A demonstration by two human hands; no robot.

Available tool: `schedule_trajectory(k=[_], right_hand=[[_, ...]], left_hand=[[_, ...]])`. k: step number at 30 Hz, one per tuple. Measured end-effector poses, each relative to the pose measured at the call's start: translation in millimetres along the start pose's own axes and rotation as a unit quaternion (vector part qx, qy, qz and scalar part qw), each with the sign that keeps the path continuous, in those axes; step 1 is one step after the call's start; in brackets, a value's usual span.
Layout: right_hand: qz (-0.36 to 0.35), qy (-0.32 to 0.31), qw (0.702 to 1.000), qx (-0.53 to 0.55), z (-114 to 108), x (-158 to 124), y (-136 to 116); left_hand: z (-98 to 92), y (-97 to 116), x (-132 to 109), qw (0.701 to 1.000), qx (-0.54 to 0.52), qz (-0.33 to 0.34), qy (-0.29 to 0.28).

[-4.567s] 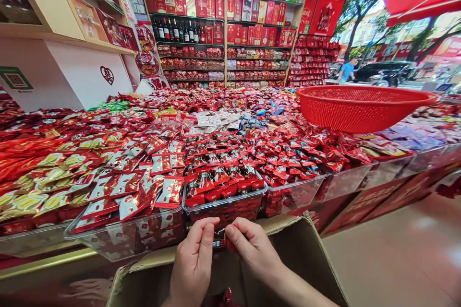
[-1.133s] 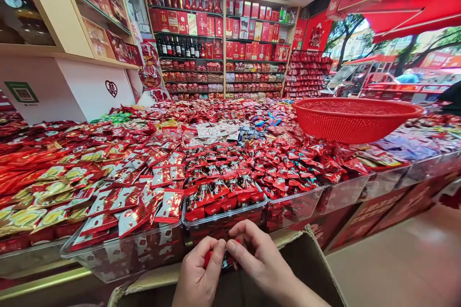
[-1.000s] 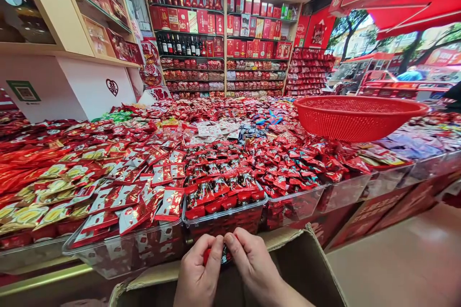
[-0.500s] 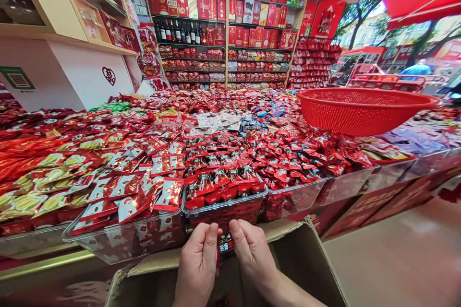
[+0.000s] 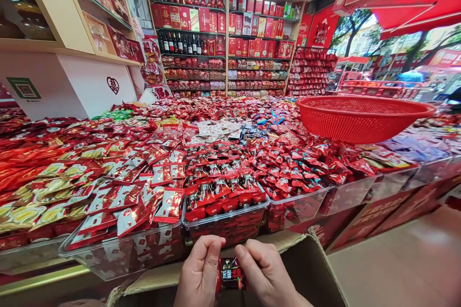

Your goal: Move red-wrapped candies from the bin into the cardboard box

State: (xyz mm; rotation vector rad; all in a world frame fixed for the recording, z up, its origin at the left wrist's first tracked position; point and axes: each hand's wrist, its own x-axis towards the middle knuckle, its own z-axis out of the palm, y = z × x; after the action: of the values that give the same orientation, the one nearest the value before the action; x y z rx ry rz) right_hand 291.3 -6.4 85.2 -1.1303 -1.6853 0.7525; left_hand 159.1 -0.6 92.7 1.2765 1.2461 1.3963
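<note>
Between my two hands, above an open cardboard box, is a small red and black candy packet (image 5: 231, 273) with white print. My left hand (image 5: 200, 273) is closed on its left side, thumb on top. On the right side, my right hand (image 5: 264, 268) pinches it with curled fingers. Both hands partly cover the packet's ends. The cardboard box (image 5: 317, 259) lies under my hands, its inside mostly dark and hidden. Just beyond them stands a clear plastic bin (image 5: 230, 213) filled with similar red and black packets (image 5: 216, 187).
Bins of red and white packets (image 5: 133, 201) and gold-green packets (image 5: 43, 206) are on the left. A red mesh basket (image 5: 363, 120) rests on packets at the right. Shelves (image 5: 226, 33) with bottles and boxes line the back. Tiled floor (image 5: 396, 259) shows at lower right.
The view has tilted up a little, so the scene sits lower. My hands and the packet between them are lower in the picture, and more of the packet's front shows.
</note>
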Motion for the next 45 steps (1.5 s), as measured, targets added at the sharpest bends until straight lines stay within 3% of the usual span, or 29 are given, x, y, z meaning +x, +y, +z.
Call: schedule_trajectory(k=[3,8,14,17,20,23,27,30,34,37,45], right_hand=[[0.054,-0.021,0.998,0.041,-10.6,1.7,-4.4],[0.118,-0.132,0.981,0.081,-26.3,4.1,-11.6],[0.157,-0.165,0.969,0.101,-28.1,3.4,-9.2],[0.116,-0.200,0.973,0.028,-33.1,3.3,-14.4],[0.006,-0.200,0.978,-0.059,-45.9,10.1,-28.4],[-0.107,-0.143,0.973,-0.145,-61.5,37.4,-44.1],[-0.223,-0.082,0.926,-0.292,-68.9,115.3,-47.8],[-0.180,-0.128,0.878,-0.424,-60.5,183.0,-35.6],[-0.142,-0.159,0.859,-0.465,-44.6,240.8,-16.5],[-0.122,-0.183,0.853,-0.473,-37.5,252.9,-9.2],[-0.112,-0.237,0.848,-0.460,-39.0,246.1,-15.4]], left_hand=[[-1.1,-2.2,2.0,1.000,-0.012,-0.002,-0.017],[-4.1,-11.2,1.7,0.995,-0.038,-0.044,-0.081],[-8.0,-8.9,3.1,0.994,-0.005,-0.020,-0.111],[-9.7,-6.5,4.8,0.993,0.024,0.000,-0.118],[-10.4,-7.5,6.2,0.990,0.000,-0.030,-0.134],[-9.7,-8.3,6.6,0.988,-0.029,-0.055,-0.145],[-8.3,-7.3,6.2,0.987,-0.021,-0.054,-0.150],[-8.3,-8.8,6.3,0.987,-0.015,-0.053,-0.151],[-8.9,-13.4,7.4,0.991,-0.018,-0.025,-0.130],[-9.2,-15.8,8.0,0.992,-0.010,-0.006,-0.124],[-10.7,-15.0,6.8,0.986,-0.013,-0.014,-0.164]])
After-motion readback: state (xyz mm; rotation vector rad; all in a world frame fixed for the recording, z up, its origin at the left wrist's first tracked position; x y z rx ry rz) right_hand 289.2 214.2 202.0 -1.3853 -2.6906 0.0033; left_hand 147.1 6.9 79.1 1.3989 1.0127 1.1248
